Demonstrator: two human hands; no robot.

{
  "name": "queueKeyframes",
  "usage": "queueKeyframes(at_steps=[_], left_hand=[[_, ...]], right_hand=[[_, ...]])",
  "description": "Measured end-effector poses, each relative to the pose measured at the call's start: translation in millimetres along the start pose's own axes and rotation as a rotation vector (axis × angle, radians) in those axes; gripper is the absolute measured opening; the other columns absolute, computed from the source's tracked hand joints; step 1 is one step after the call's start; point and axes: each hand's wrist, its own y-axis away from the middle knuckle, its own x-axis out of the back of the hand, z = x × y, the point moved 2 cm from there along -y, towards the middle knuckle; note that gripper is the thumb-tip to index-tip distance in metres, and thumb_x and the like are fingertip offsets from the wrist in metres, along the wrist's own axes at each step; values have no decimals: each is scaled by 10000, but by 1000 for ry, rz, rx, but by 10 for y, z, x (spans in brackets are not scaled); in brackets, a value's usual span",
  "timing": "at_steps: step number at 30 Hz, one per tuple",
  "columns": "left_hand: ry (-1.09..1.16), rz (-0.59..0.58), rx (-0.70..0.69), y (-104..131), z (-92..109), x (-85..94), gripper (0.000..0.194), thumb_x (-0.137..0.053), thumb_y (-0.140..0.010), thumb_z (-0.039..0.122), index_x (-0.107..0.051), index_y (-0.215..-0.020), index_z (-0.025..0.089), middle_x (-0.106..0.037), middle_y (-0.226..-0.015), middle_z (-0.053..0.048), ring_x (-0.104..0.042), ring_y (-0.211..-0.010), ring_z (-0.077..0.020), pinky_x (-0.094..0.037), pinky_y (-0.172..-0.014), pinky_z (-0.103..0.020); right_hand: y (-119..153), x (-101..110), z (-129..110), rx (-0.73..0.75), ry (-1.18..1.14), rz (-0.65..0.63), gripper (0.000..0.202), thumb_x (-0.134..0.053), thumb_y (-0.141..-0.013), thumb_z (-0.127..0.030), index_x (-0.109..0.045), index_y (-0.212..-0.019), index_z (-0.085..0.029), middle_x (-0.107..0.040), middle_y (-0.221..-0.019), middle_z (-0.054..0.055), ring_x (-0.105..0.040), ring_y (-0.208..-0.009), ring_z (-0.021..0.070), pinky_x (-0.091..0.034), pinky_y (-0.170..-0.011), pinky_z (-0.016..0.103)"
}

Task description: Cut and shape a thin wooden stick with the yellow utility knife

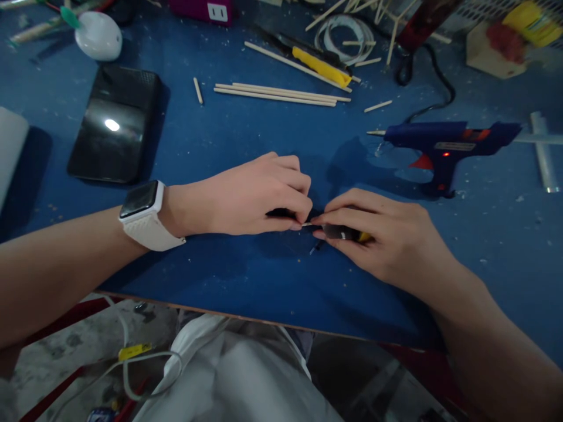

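Note:
My left hand point(281, 196), with a watch on its wrist, is closed in a pinch on a short pale wooden stick point(307, 224). Opposite it, my right hand point(373, 231) is wrapped round a dark tool with a yellow part point(345, 232). Most of that tool is hidden in the palm, so its exact kind does not show. A thin dark tip point(315, 248) pokes out below the right fingertips. The fingertips of both hands nearly meet at the stick, low over the blue tabletop point(246, 269).
Several wooden sticks point(281, 94) lie beyond my hands, near a yellow-and-black tool point(323, 67) and a coil point(345, 41). A blue glue gun point(440, 140), its light red, rests at right. A black box-shaped device point(116, 123) sits at left. The table edge point(229, 315) runs close below.

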Motion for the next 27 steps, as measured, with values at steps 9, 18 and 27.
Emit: queueKeyframes(at_steps=[9, 18, 27], left_hand=[[90, -2, 11, 30, 3, 77, 257, -745, -1241, 330, -898, -1035, 312, -915, -1118, -10, -760, -1092, -268, -513, -1024, -464], [93, -86, 143, 71, -3, 140, 324, -712, -1201, 452, -873, -962, 306, -886, -974, 20, -768, -978, -234, -530, -1021, -441], [67, -37, 186, 84, 94, 67, 268, -758, -1164, 380, -840, -925, 290, -855, -938, 15, -729, -887, -224, -500, -957, -449]], right_hand=[[-3, 6, -4, 9, 1, -28, 205, -730, -1290, -291, -927, -1237, -278, -930, -1234, 55, -853, -859, 175, -576, -650, 318], [-9, 11, -16, 21, -41, -5, 151, -778, -1261, -237, -925, -1225, -241, -923, -1233, 58, -834, -845, 156, -534, -635, 302], [-17, 12, -14, -7, -13, -26, 172, -753, -1284, -331, -918, -1255, -290, -928, -1258, 56, -845, -872, 183, -557, -641, 315]])
